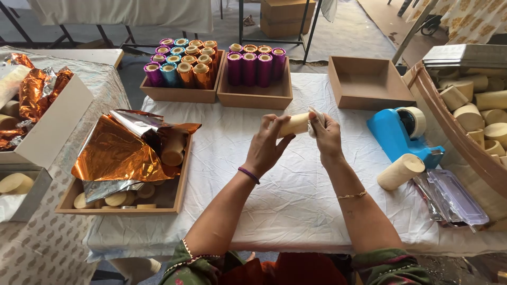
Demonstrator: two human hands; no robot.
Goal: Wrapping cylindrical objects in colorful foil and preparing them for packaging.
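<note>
Landmark: blue tape dispenser, one, on the white tablecloth.

Hands: two. Left hand, left of the dispenser, wraps its fingers around one cream cardboard tube held above the cloth. Right hand, between tube and dispenser, pinches a small white piece at the tube's end; what that piece is cannot be made out.

Loose cream tube: one, lying just below the dispenser.

Wooden trays beyond the dispenser: three. Empty tray, directly behind it. Middle tray, with eight foil-wrapped tubes, magenta and purple. Far-left tray, with twelve wrapped tubes in purple, blue and orange.

Wooden tray far left of the dispenser: one, with orange and silver foil sheets covering most of its tubes and discs; count hidden.

Curved bin right of the dispenser: bare cream tubes, cut off by the edge, uncountable.

Clear plastic sleeves: a stack below-right; number unclear.
</note>
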